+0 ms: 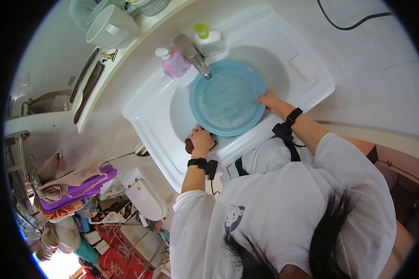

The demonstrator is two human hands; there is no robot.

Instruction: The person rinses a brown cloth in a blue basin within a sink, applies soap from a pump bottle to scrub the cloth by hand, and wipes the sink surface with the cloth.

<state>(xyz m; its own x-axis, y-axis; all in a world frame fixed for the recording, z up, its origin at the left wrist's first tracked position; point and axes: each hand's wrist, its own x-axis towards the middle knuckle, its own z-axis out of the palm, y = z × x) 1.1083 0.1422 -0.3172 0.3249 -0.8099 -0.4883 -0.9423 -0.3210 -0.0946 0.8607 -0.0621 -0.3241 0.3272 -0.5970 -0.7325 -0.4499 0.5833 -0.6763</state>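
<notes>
A light blue plastic basin (227, 130) sits in the white washbasin (150, 115), holding water with foam on its surface. My right hand (272, 103) grips the basin's rim at the right. Just beyond the basin's near-left edge, my left hand (200, 141) is closed over a dark brown item (189, 145), perhaps a cloth or sponge; most of it lies hidden under the hand. The chrome faucet (193, 55) reaches over the far rim of the basin, and no stream from it can be made out.
Behind the washbasin's bowl stand a pink pump bottle (176, 64) and a white pump bottle (208, 42) with a green top. A shelf (139, 45) at upper left carries a white mug (112, 29) and a brown comb (89, 92). Purple towels (76, 190) hang at left, above a white toilet (146, 198).
</notes>
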